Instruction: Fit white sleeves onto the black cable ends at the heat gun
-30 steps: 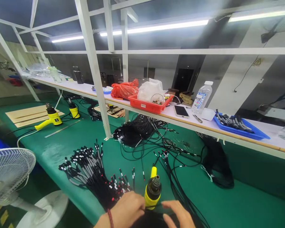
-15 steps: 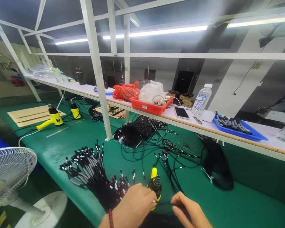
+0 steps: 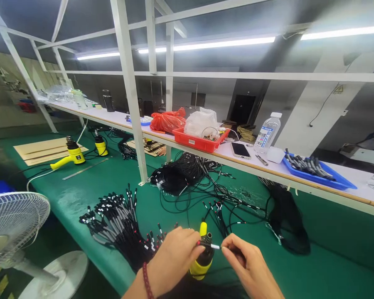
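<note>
Pinching cable end (image 3: 210,246) btwn L hand (image 3: 171,259) & R hand (image 3: 247,265), both clamped on it, long axis running L–R across nozzle of heat gun (image 3: 202,268), L hand nearer.

The heat gun (image 3: 200,269) is glossy yellow plastic; the bench mat (image 3: 327,265) looks matt green rubber.

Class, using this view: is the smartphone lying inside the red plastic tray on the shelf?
No, the smartphone lies on the white shelf, right of the red plastic tray.
</note>
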The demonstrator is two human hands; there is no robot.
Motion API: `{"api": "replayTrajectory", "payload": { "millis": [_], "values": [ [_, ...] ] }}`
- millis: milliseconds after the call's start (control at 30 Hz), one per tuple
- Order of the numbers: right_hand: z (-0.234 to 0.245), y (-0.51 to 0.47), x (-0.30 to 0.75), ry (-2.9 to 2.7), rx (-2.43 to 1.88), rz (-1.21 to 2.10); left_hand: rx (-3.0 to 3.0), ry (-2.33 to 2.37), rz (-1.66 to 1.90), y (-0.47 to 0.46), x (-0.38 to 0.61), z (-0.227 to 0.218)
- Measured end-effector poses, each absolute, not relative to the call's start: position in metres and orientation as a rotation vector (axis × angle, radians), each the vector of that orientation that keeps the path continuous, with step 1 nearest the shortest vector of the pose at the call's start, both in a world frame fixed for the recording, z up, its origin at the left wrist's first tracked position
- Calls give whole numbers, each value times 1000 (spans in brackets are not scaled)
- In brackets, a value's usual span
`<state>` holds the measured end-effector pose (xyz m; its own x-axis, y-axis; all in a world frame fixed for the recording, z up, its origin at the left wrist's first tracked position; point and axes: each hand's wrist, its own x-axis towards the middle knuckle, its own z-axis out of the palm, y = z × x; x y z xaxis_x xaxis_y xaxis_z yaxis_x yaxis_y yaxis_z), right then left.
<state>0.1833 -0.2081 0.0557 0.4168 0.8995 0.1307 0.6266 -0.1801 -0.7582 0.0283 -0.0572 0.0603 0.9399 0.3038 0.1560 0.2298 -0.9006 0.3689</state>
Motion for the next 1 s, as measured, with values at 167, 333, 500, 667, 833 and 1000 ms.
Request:
{"api": "replayTrajectory", "payload": {
  "millis": [167,333,500,667,833,1000],
  "values": [
    [52,-202,183,-1269,-1902,440,2680,461,340,-54,35,55],
    [46,-197,188,-1278,-1969,338,2506,515,418,-52,43,47],
    [44,-189,189,-1247,-2053,280,2402,590,415,-51,51,43],
    [42,-185,189,-1235,-2057,254,2328,631,444,-50,56,39],
    [34,-181,192,-1224,-2067,233,2310,650,453,-47,57,30],
    [26,-177,195,-1236,-2085,260,2278,635,485,-46,57,26]
  ]
}}
